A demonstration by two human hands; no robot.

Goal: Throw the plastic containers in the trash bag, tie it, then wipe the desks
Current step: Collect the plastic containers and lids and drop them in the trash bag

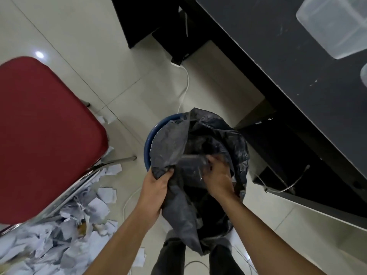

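Trash bag (198,147) upright, mouth upward, both hands gripping

A red chair seat (45,139) on chrome legs fills the frame from nine to seven o'clock; torn white paper scraps (59,231) lie heaped on the pale tiled floor (79,36) at seven o'clock; a white cable (185,86) trails across the tiles near twelve o'clock.

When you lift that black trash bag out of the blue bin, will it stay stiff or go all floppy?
Probably floppy: the black trash bag is thin, crinkled film that bunches where the left hand grips its edge. It likely feels light, since it sags in loose folds around the blue bin. It may be slippery, as it looks glossy.
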